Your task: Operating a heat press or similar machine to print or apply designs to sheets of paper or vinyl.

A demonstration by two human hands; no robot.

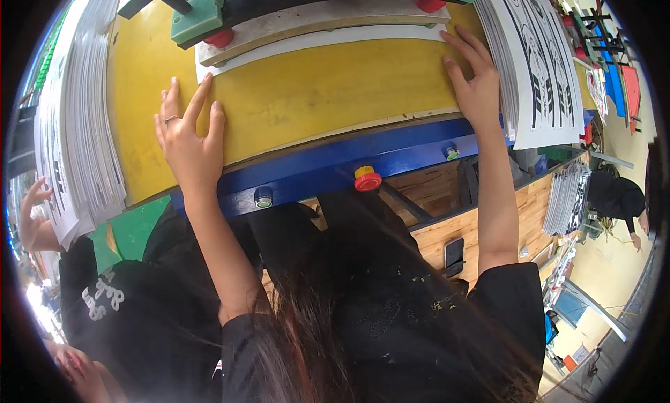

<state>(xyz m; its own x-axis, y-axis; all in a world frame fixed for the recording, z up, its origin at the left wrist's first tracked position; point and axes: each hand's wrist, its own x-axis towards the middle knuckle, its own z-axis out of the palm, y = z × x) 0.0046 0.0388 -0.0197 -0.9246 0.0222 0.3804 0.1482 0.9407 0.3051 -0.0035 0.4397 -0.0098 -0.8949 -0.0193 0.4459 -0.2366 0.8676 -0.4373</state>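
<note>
A strip of white sheet (349, 34) lies on the yellow work surface (328, 89), its far part hidden beneath a pale metal bar (328, 23). My left hand (188, 134) rests palm down at the sheet's left end, fingers spread, the index fingertip touching its corner. At the opposite end, my right hand (476, 82) lies with fingers stretched out and apart, the fingertips by the sheet's right edge. Neither hand grips anything. Red round pads (219, 38) sit between the bar and the dark frame above it.
Tall stacks of printed sheets flank the surface at left (84, 138) and right (534, 75). A blue front rail (314, 173) carries a red stop button (367, 180) and green buttons (263, 197). A phone (453, 256) lies on a wooden top. A co-worker (139, 319) is close on my left.
</note>
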